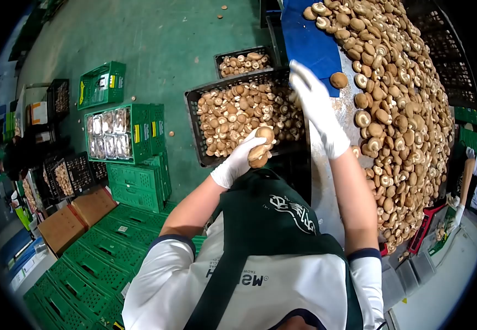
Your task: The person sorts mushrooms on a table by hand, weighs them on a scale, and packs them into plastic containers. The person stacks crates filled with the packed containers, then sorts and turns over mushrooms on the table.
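My left hand, in a white glove, is closed around a few brown shiitake mushrooms in front of my apron. It is over the near edge of a black crate filled with loose mushrooms. My right hand, gloved too, reaches out between the crate and the sorting table. Its fingers are stretched out, and I see nothing in them. Just right of its fingertips, a single mushroom lies at the edge of a blue sheet.
A large mushroom heap covers the table to the right. Beyond the black crate is a smaller crate of mushrooms. Green crates stand at the left, one holding packed trays. Another person's arm shows at far right.
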`<state>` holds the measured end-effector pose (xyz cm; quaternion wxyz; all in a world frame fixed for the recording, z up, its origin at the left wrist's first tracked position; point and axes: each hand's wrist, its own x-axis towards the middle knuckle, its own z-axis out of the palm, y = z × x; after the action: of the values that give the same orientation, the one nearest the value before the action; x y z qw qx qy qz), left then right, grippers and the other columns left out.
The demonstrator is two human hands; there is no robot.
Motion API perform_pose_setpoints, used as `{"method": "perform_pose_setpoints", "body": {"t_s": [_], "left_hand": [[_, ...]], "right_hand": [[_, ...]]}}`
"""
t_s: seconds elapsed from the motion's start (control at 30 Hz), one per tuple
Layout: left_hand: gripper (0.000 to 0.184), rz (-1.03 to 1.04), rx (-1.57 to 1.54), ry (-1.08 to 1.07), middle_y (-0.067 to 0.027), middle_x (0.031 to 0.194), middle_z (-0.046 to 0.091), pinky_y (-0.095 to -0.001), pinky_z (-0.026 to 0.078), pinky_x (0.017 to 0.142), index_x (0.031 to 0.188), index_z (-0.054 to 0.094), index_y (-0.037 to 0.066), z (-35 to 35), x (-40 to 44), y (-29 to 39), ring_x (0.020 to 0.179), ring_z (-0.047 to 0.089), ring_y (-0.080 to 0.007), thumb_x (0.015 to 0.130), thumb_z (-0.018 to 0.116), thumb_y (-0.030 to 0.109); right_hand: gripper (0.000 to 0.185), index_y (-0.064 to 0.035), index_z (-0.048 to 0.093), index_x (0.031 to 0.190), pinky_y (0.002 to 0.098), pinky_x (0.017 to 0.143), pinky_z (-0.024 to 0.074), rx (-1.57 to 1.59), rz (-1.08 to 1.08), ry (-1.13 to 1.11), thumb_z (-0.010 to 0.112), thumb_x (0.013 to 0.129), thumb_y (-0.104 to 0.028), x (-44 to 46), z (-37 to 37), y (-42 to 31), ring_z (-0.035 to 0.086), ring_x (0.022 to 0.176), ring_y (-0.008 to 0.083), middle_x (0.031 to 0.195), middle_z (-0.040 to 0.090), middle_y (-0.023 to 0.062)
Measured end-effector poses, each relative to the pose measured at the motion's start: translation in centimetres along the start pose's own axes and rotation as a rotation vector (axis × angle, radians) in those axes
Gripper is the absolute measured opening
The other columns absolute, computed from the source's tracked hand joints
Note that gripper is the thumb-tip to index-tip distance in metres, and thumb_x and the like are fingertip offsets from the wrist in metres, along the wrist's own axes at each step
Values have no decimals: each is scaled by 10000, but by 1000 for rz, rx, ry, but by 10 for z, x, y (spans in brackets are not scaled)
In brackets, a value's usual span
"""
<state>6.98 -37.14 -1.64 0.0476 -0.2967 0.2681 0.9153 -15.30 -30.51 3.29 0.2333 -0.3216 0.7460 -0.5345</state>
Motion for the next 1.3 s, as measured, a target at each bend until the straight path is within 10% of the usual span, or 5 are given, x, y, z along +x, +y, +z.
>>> {"method": "perform_pose_setpoints", "body": {"t_s": [0.17,0.4,0.83,1.17,1.3], "left_hand": [[517,140,569,-191,-97,1195,593,-314,457,959,1356,469,12,46,30,10,1095,569,-175,900,631,194],[644,435,1346,-756,-212,1377,496,-419,364,1092,1391,441,13,151,60,-74,1300,460,-327,841,694,233],[513,513,1237,-1805,-156,1116,573,-444,538,803,1309,499,136,437,-91,-343,974,627,-373,826,588,286],[578,777,1478,-1859,-211,1469,388,-564,287,1095,1339,517,103,415,-86,-459,1359,369,-370,814,647,309],[537,884,1148,-1675,-205,1418,433,-542,302,1091,1264,566,85,403,-50,-398,1353,376,-371,749,677,190]], "right_hand": [[467,-29,521,1357,362,1013,435,-143,249,-131,589,949,-246,-114,-17,-3,571,1176,274,1289,599,168],[546,15,430,1405,365,1041,411,140,419,606,605,926,-182,-265,-68,7,509,1238,279,1350,524,199],[489,17,381,1448,364,1083,377,-99,246,1977,464,991,-137,-576,-181,-67,460,1299,250,1461,428,160],[390,2,544,1334,301,939,460,6,792,2004,502,1001,-196,-681,-203,-5,579,1091,182,1255,603,115],[361,6,569,1302,274,762,507,-731,632,1873,500,986,-154,-617,-236,-21,601,888,136,1232,609,95]]}}
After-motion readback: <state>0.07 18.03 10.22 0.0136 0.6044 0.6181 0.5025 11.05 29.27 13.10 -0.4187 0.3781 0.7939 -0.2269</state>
